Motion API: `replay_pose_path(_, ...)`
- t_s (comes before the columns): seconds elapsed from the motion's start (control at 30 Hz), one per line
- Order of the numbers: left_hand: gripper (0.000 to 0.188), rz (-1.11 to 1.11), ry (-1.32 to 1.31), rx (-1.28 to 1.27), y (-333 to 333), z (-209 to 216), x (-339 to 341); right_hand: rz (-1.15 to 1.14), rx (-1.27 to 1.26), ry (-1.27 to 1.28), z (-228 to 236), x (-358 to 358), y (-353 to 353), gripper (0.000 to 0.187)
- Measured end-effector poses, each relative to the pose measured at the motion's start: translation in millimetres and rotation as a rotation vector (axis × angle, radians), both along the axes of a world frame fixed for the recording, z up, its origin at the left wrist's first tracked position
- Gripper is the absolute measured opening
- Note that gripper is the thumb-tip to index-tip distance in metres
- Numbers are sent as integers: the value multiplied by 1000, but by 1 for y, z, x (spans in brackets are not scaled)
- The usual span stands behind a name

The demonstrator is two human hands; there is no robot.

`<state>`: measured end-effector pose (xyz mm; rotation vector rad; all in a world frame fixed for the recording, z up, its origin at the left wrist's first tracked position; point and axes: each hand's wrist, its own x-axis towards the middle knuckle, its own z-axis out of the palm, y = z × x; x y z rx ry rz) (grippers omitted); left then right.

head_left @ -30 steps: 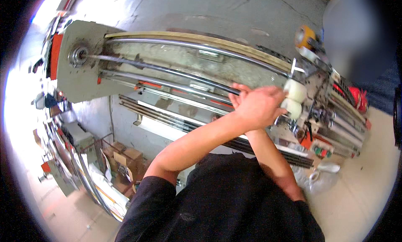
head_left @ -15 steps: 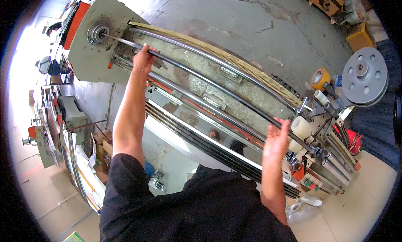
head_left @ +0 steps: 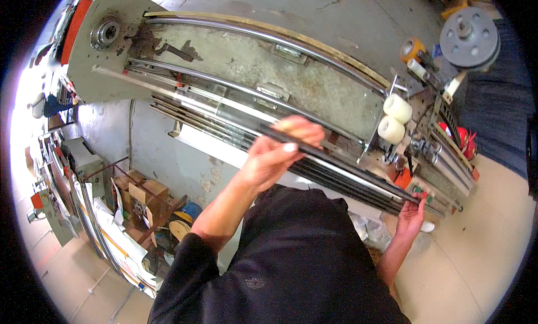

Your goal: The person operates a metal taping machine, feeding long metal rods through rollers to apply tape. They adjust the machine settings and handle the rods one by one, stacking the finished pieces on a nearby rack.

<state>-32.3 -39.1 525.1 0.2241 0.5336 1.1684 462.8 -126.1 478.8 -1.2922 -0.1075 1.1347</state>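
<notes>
A long metal rod (head_left: 347, 168), dark along its right part and shiny toward its blurred far left end, slants over the near side of a long machine. My left hand (head_left: 272, 156) is closed round it near its middle, fingers and thumb wrapped over it and slightly smeared. At the rod's right end, my right hand (head_left: 412, 213) grips the tip between thumb and fingers. The machine's round chuck (head_left: 106, 33) at the far left stands apart from the rod. Several dark bars (head_left: 325, 174) lie along the machine's near edge, just under the rod.
Steel guide rails (head_left: 224, 80) run lengthwise over the machine's worn bed (head_left: 235, 52). White rollers (head_left: 398, 108), an orange tape roll (head_left: 412, 48) and a grey wheel (head_left: 469, 41) stand at its right end. Below left are cardboard boxes (head_left: 148, 198) and leaning sheets (head_left: 115, 234).
The rod has come away from the chuck and rollers and moved toward me. My left hand shifted right and nearer along with it; my right hand, open before, now holds the rod's right end.
</notes>
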Motion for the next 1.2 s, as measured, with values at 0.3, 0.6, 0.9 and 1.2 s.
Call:
replay_pose_path(0.3, 27, 688, -184, -10, -54, -31, -226, -53, 270, 114, -38, 55, -126, 38)
replay_pose_path(0.6, 47, 622, -437, 138, -76, -28, -214, -141, 567, 269, -51, 33, -144, 39)
replay_pose_path(0.9, 43, 675, -251, -24, -83, -67, -251, -241, 337, 143, -78, 38, -172, 29)
replay_pose_path(1.2, 40, 505, 593, -458, -73, -182, -289, -194, -437, -356, -132, -7, -137, 38)
